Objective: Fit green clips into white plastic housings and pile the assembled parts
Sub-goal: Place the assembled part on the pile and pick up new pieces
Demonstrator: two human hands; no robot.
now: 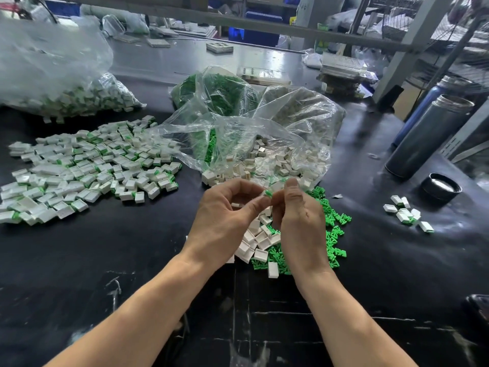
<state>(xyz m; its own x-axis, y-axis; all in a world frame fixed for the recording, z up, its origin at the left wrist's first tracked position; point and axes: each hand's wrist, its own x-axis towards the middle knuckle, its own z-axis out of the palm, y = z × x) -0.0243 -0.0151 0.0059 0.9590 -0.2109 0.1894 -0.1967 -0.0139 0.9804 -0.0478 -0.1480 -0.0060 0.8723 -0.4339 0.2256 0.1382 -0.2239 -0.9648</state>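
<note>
Pinched green clip [268, 193] mostly hidden by fingertips [260, 202]

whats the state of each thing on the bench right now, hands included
left hand: curled, fingertips meeting the right hand's at a green clip
right hand: pinches the green clip
assembled pile: spread loose on the table
housings bag: open, spilling white housings
loose clips: scattered beside the right hand
flask: uncapped, cap beside it
</note>
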